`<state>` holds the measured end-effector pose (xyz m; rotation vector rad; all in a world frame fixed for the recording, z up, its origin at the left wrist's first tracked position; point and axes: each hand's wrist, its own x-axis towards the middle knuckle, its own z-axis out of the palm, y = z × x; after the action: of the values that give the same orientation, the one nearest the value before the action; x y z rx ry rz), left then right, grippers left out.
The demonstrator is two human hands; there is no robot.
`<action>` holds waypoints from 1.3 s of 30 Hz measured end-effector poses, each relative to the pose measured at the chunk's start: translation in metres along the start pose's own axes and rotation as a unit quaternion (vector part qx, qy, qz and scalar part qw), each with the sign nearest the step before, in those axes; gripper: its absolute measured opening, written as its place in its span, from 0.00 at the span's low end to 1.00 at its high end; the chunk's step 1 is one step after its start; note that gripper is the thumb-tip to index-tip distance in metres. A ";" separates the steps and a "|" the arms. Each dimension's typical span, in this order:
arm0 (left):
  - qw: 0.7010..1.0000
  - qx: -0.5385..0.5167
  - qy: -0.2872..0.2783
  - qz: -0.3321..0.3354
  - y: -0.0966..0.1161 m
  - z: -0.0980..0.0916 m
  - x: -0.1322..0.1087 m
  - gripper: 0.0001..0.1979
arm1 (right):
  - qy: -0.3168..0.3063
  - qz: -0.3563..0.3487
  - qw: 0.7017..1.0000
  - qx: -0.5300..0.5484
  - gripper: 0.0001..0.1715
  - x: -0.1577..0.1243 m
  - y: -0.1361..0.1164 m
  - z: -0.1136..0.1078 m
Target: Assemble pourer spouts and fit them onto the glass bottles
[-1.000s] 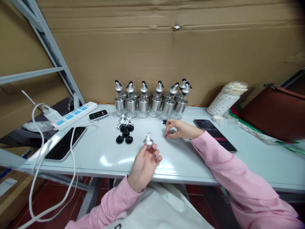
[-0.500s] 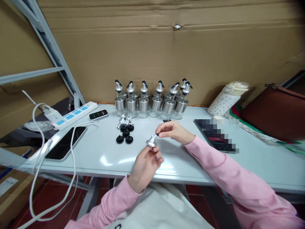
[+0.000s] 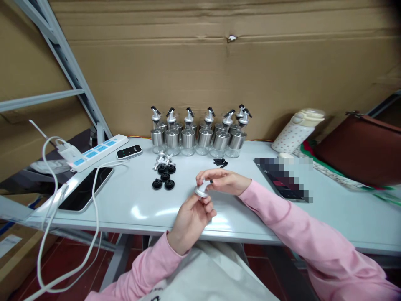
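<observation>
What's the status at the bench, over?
Left hand holding silver spout. Right hand at its black tip, exact grip unclear. Nothing seen blocking either hand.

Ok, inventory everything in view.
Bottles: seven plus, silver, rear
Loose spouts: several, silver, centre
Stoppers: five, black, centre
Levers: several, black, centre
Held spout: one, silver, centre
Power strip: one, white, left
Device: one, black, left
Phones: two, black, either side
Cables: some, white, left
Flask: one, white, right
Bag: one, brown, right
Table: one, pale, beneath
Cardboard: panels, brown, behind
Frame: one, grey, left
Left hand: one, pink sleeve, centre
Right hand: one, pink sleeve, centre
</observation>
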<state>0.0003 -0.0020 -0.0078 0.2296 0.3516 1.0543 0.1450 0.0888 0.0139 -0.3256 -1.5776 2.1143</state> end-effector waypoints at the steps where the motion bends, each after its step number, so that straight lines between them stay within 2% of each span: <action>1: 1.000 0.001 0.003 0.000 0.000 0.000 0.000 0.03 | -0.001 -0.007 1.000 -0.001 0.14 0.000 0.000 0.001; 5: 1.000 0.002 0.013 0.010 0.000 0.003 0.000 0.03 | 0.013 -0.023 1.000 -0.011 0.14 0.000 -0.002 0.009; 9: 0.998 -0.029 0.048 0.003 0.003 0.005 0.001 0.06 | 0.098 -0.002 0.994 0.051 0.11 0.008 -0.008 0.015; 13: 0.996 -0.055 0.065 -0.001 0.005 0.006 0.000 0.08 | 0.168 0.048 0.979 0.103 0.05 0.031 -0.018 0.018; 17: 0.996 -0.061 0.064 0.000 0.004 0.005 0.000 0.07 | 0.229 0.107 0.963 0.088 0.09 0.062 -0.023 0.020; 21: 0.996 -0.065 0.060 0.000 0.004 0.004 0.000 0.08 | 0.289 0.134 0.945 0.075 0.13 0.083 -0.022 0.022; 25: 0.996 -0.068 0.063 0.000 0.004 0.004 0.001 0.08 | 0.295 0.125 0.944 0.080 0.14 0.090 -0.018 0.023; 30: 0.996 -0.071 0.061 -0.001 0.004 0.003 0.002 0.05 | 0.259 0.144 0.954 0.047 0.13 0.095 -0.012 0.024; 39: 0.996 -0.068 0.061 0.009 0.003 0.002 0.002 0.03 | 0.260 0.107 0.959 0.036 0.08 0.097 -0.004 0.021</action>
<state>-0.0002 0.0013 -0.0051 0.0472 0.3861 1.1084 0.0531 0.1209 0.0329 -0.9767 -1.1934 2.0048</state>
